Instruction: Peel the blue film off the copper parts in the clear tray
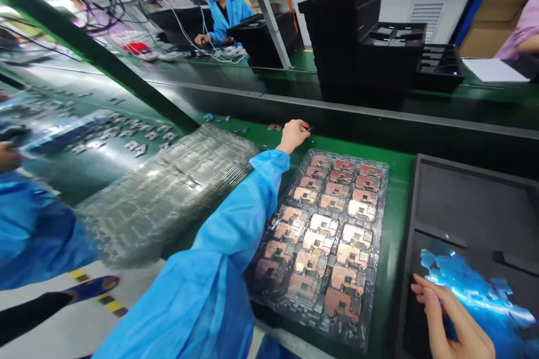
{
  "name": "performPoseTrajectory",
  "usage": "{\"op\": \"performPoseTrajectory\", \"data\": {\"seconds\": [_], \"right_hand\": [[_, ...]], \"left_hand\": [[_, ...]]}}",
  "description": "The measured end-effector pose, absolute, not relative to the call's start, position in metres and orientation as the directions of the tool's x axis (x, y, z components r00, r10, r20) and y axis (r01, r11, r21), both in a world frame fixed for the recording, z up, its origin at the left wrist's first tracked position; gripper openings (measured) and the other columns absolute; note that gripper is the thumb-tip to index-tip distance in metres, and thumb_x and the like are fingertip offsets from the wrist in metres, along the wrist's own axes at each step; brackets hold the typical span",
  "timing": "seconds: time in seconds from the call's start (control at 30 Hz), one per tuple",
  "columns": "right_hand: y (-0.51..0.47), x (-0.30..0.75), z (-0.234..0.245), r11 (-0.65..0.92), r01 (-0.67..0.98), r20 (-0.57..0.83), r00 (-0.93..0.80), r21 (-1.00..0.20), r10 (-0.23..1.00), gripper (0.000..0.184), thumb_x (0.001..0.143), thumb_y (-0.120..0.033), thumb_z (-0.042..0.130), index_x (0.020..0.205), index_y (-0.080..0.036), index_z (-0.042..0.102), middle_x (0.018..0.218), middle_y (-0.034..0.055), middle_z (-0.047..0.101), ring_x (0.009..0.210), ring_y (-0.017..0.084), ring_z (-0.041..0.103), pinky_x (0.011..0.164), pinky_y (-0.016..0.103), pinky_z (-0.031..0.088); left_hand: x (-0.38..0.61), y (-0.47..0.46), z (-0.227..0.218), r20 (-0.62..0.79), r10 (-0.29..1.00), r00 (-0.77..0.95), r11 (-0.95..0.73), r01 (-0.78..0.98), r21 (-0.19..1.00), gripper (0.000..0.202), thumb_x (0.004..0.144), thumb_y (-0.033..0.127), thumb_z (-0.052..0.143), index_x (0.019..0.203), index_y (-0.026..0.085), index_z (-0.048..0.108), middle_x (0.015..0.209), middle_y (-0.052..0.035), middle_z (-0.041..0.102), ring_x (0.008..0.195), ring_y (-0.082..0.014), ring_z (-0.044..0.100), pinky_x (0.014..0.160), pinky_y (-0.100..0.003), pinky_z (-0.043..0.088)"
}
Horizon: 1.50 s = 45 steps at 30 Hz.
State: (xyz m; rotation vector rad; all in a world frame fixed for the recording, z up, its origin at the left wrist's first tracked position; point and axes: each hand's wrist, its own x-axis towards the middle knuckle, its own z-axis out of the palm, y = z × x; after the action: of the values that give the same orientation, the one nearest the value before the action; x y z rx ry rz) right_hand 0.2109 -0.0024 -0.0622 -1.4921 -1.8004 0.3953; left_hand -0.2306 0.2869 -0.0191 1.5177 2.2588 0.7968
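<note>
My left hand [295, 133] reaches to the far side of the green bench with its fingers pinched. A small dark thing sticks out at its fingertips, too small to name. Close by on the bench lies a loose circuit board [275, 127]. Below that hand, a clear plastic tray [381, 235] holds rows of copper-coloured circuit boards [316, 242]. My right hand [452, 320] is at the lower right, its thumb and fingers drawn together. Beside its fingertips, shiny blue film pieces [475, 286] are heaped in a black tray [475, 190]; whether the fingers hold one is unclear.
Stacked clear plastic trays [177, 185] stand left of my left arm. A green post [105, 61] slants across the left. A co-worker's blue sleeve [37, 230] is near the left edge. Black boxes [341, 39] are stacked beyond the raised ledge [337, 106]; another person [229, 11] sits there.
</note>
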Motion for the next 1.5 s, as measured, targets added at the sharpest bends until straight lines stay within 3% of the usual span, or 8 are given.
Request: {"op": "performPoseTrajectory", "data": {"seconds": [0.2,0.37,0.57,0.8,0.93,1.13,1.27,1.5], "right_hand": [[0.003,0.191,-0.034,0.32,0.55,0.341,-0.067,-0.771,0.938,0.021,0.107,-0.026,0.063,0.118,-0.026,0.08,0.101,0.0039,0.084,0.081,0.02,0.082,0.071,0.028,0.071],[0.009,0.136,0.003,0.259,0.247,0.253,-0.059,-0.934,0.966,0.042,0.103,-0.027,0.069,0.144,-0.025,0.067,0.12,0.0101,0.079,0.089,0.018,0.079,0.071,0.027,0.069],[0.01,0.12,0.0,0.091,0.108,0.097,0.059,-0.99,0.994,0.015,0.101,-0.036,0.073,0.097,-0.022,0.076,0.087,0.0025,0.077,0.07,0.015,0.074,0.061,0.023,0.062],[0.004,0.118,-0.007,0.155,0.118,0.175,0.183,-0.981,0.967,0.026,0.105,-0.038,0.066,0.088,-0.02,0.075,0.071,-0.0013,0.065,0.058,0.012,0.061,0.057,0.023,0.056],[0.003,0.119,-0.009,0.218,0.125,0.231,0.106,-0.968,0.967,0.016,0.103,-0.033,0.069,0.098,-0.021,0.079,0.09,0.0026,0.076,0.07,0.013,0.07,0.065,0.023,0.061],[0.005,0.122,-0.015,0.253,0.17,0.277,0.141,-0.952,0.95,0.027,0.108,-0.035,0.064,0.089,-0.021,0.077,0.076,-0.0005,0.069,0.059,0.012,0.065,0.053,0.023,0.058],[0.008,0.128,-0.008,0.405,0.249,0.414,-0.019,-0.88,0.91,0.023,0.106,-0.024,0.067,0.125,-0.025,0.079,0.108,0.0063,0.076,0.084,0.016,0.073,0.069,0.029,0.065],[0.01,0.135,0.007,0.643,0.617,0.728,-0.158,-0.454,0.667,0.027,0.097,-0.007,0.077,0.118,-0.024,0.079,0.1,0.0053,0.075,0.089,0.018,0.068,0.074,0.033,0.059]], "left_hand": [[-0.159,0.131,0.035,-0.023,0.979,-0.201,0.074,0.25,0.965,0.027,0.084,0.032,0.088,0.107,0.019,0.08,0.1,-0.0088,0.081,0.089,-0.0229,0.075,0.081,-0.033,0.062],[-0.07,0.018,0.04,-0.192,0.979,-0.074,0.185,-0.091,0.979,0.02,0.079,0.026,0.093,0.097,0.023,0.084,0.087,-0.0068,0.08,0.079,-0.0204,0.074,0.071,-0.027,0.063],[-0.026,-0.013,0.022,-0.235,0.966,-0.109,0.213,-0.186,0.959,0.019,0.082,0.027,0.092,0.1,0.028,0.086,0.084,-0.0032,0.079,0.07,-0.0183,0.07,0.062,-0.026,0.062],[-0.012,-0.022,0.002,-0.21,0.964,-0.16,0.16,-0.279,0.947,0.021,0.085,0.04,0.092,0.101,0.026,0.088,0.089,-0.0048,0.081,0.076,-0.0206,0.076,0.063,-0.026,0.064],[-0.008,-0.023,-0.002,-0.181,0.953,-0.243,0.116,-0.261,0.958,0.015,0.084,0.032,0.092,0.097,0.025,0.088,0.084,-0.0036,0.08,0.067,-0.0158,0.072,0.058,-0.021,0.061],[-0.008,-0.029,-0.002,-0.11,0.973,-0.202,0.061,-0.236,0.97,0.014,0.088,0.026,0.086,0.101,0.022,0.088,0.087,-0.0047,0.083,0.072,-0.0166,0.078,0.064,-0.021,0.064],[-0.013,-0.027,-0.001,-0.157,0.954,-0.256,0.094,-0.24,0.966,0.013,0.087,0.027,0.087,0.098,0.02,0.085,0.086,-0.0051,0.084,0.076,-0.0189,0.08,0.065,-0.023,0.066],[-0.019,-0.029,-0.001,-0.081,0.98,-0.183,0.036,-0.238,0.971,0.019,0.093,0.032,0.084,0.11,0.024,0.086,0.11,-0.0073,0.084,0.098,-0.0205,0.08,0.086,-0.026,0.066]]}}
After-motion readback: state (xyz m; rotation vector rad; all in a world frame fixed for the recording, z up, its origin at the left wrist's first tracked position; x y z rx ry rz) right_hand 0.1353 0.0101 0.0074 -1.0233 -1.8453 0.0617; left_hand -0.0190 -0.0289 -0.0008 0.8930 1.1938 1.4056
